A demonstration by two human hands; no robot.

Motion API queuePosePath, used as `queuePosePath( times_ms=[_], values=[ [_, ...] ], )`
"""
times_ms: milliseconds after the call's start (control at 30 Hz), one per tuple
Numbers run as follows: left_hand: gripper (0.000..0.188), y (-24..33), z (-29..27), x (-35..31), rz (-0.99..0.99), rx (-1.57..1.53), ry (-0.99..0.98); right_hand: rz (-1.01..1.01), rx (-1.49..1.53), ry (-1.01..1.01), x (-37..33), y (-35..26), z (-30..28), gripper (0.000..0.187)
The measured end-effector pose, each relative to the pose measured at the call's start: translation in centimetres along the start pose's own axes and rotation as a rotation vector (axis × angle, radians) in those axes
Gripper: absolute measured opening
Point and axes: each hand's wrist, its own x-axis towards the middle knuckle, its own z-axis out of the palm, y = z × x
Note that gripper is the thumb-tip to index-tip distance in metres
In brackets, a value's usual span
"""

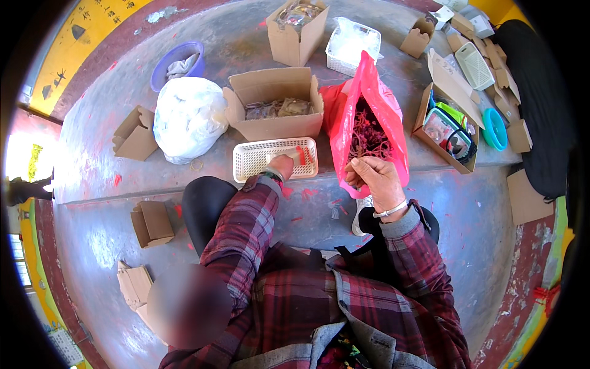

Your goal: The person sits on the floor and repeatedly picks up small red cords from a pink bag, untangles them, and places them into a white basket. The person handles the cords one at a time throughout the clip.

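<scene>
My left hand [281, 166] is closed over the white plastic basket [241, 165], at the edge of a small clear plastic bag [299, 156] with a red strip; its fingertips are partly hidden. At the front of an open pink plastic bag [393, 132], my right hand [378, 179] has its thumb and fingers pinched together. What they pinch is too small to make out. Dark red, stringy dried pieces [369, 135] fill the pink bag beyond that hand.
Behind the basket stands an open cardboard box [276, 127] holding packets. A stuffed white bag [189, 120] and a purple basin [161, 71] lie left. Rightward are a box of odds and ends [430, 136], a teal basin [494, 129] and cardboard [530, 197]. A floor step runs across.
</scene>
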Motion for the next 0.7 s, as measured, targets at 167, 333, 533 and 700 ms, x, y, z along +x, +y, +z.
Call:
queuePosePath(
  times_ms=[167, 333, 533, 700],
  values=[
    [0.026, 1.2, -1.2, -0.5, -0.024, -0.017, -0.008, 0.009, 0.016, 0.013, -0.1, 0.1, -0.2, 0.022],
    [0.025, 1.1, -0.5, -0.5, -0.044, -0.007, 0.103, 0.003, 0.007, 0.001, -0.1, -0.1, 0.1, 0.022],
    [0.019, 1.6, -0.7, -0.6, -0.115, -0.049, 0.148, 0.009, 0.001, -0.008, -0.1, 0.1, 0.0, 0.023],
    [0.02, 1.5, -1.0, -0.7, -0.117, -0.027, 0.206, 0.022, -0.027, -0.007, -0.2, -0.1, 0.0, 0.025]
  ],
)
